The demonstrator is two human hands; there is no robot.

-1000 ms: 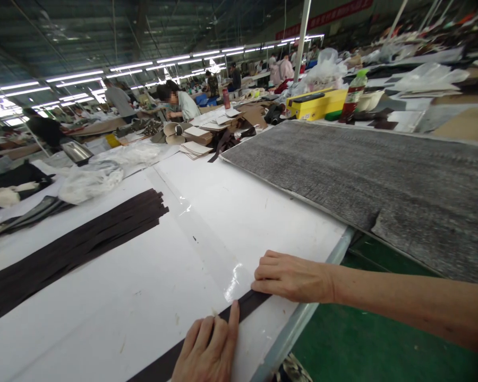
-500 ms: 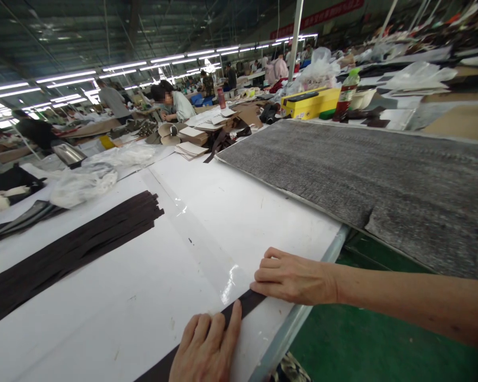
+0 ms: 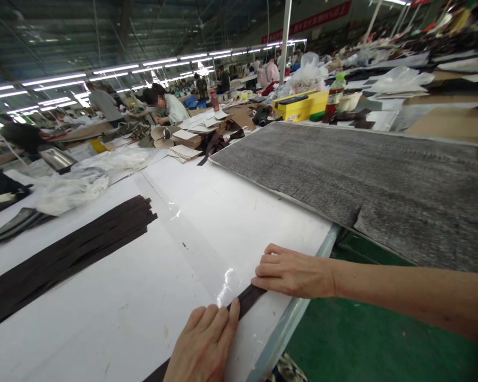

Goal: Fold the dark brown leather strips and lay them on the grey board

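View drifted, hands on strip, banner illegible

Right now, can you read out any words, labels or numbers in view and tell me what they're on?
No text here is legible.
Red banner on the far wall: pale characters, too blurred to read.
Bottle: label too small to read.
Yellow box: no lettering shows.

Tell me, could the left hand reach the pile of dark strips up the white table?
Probably yes: only bare white tabletop lies between the left hand and the pile of dark strips.
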